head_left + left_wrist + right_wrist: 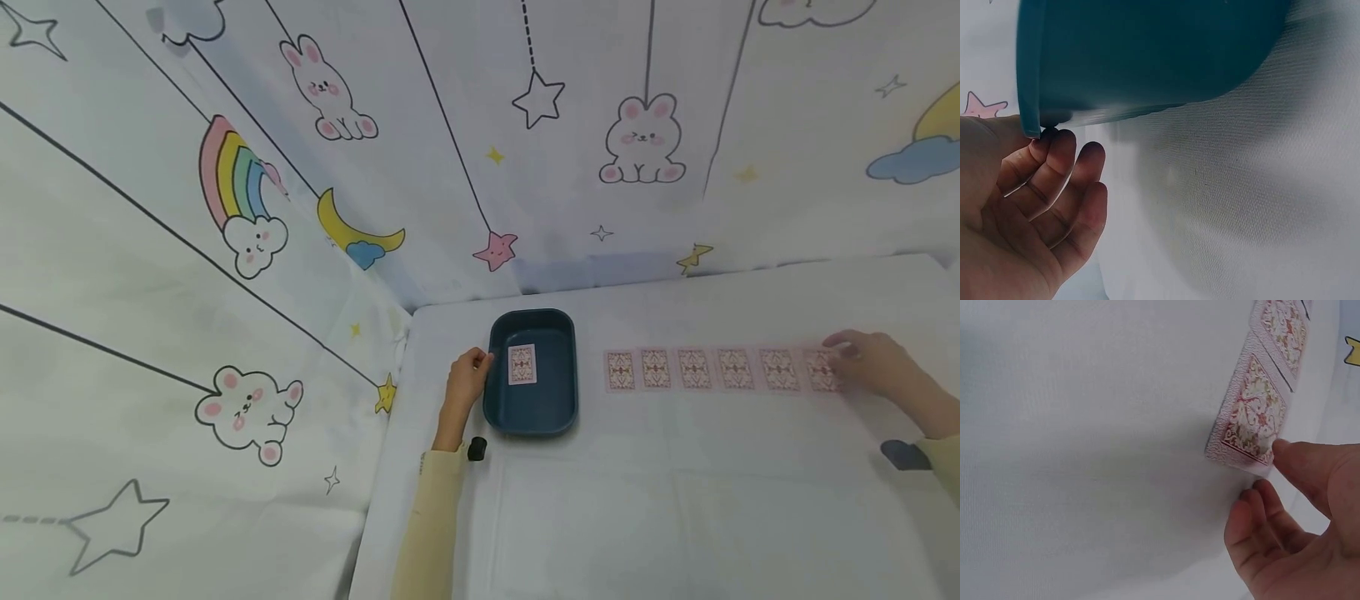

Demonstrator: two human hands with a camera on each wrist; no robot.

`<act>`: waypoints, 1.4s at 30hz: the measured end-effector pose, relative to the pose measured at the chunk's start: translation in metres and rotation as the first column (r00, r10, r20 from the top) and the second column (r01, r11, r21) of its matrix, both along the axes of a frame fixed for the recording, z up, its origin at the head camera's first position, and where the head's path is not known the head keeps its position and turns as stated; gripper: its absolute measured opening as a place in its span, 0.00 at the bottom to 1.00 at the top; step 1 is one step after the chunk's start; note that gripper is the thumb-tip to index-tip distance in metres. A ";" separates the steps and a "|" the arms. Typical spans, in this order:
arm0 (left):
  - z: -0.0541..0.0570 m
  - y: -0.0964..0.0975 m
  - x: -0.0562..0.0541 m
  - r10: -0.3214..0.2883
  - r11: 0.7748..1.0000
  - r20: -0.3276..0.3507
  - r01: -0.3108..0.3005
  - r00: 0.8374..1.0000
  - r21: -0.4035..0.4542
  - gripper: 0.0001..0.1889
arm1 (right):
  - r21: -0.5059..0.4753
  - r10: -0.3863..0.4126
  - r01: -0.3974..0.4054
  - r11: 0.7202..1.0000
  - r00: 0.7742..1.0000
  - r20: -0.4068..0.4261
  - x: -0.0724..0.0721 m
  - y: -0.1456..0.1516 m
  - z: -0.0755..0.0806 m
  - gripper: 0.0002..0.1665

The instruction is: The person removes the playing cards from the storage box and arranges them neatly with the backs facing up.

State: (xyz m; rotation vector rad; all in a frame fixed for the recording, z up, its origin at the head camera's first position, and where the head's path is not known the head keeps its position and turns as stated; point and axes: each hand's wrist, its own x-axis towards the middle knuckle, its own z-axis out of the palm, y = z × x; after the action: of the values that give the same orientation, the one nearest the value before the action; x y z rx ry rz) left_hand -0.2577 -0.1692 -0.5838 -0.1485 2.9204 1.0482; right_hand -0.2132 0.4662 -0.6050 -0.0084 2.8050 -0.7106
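A dark teal tray (pixel 531 417) stands on the white table, with one playing card (pixel 522 364) lying back up inside it. At the tray's left side my left hand (pixel 468 377) pinches the rim; in the left wrist view its thumb goes behind the rim (pixel 1030 75) and the fingers curl below. Farther right, several back-up cards (pixel 694 369) with red patterned backs form a row. My right hand (pixel 873 364) is at the rightmost card (pixel 1254 415). Its thumb touches that card's edge, while the other fingers are bent near the corner, with a gap between thumb and fingers.
White cloth covers the table (pixel 637 508). Behind it and on the left hangs a white curtain (pixel 442 200) printed with rabbits, stars and clouds. Dark wrist devices (pixel 477 449) show at both sleeves.
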 end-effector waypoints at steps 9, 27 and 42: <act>0.000 0.002 0.000 0.010 1.000 0.007 -0.010 1.000 0.001 0.15 | -0.020 -0.025 0.024 1.000 0.996 -0.081 -0.001 -0.016 0.015 0.29; -0.001 0.000 -0.001 0.000 1.000 0.005 0.000 1.000 0.024 0.15 | -0.132 0.136 -0.161 0.978 0.974 -0.179 -0.036 -0.170 0.073 0.34; -0.003 0.000 -0.002 -0.001 1.000 -0.003 0.001 1.000 0.009 0.15 | -0.122 0.317 -0.364 0.923 0.902 -0.293 -0.064 -0.324 0.081 0.31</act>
State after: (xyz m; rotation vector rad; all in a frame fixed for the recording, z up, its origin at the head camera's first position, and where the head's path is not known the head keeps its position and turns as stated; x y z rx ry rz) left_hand -0.2602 -0.1695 -0.5865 -0.1459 2.9177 1.0617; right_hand -0.2774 0.1417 -0.5240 -0.6626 2.8606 -0.9182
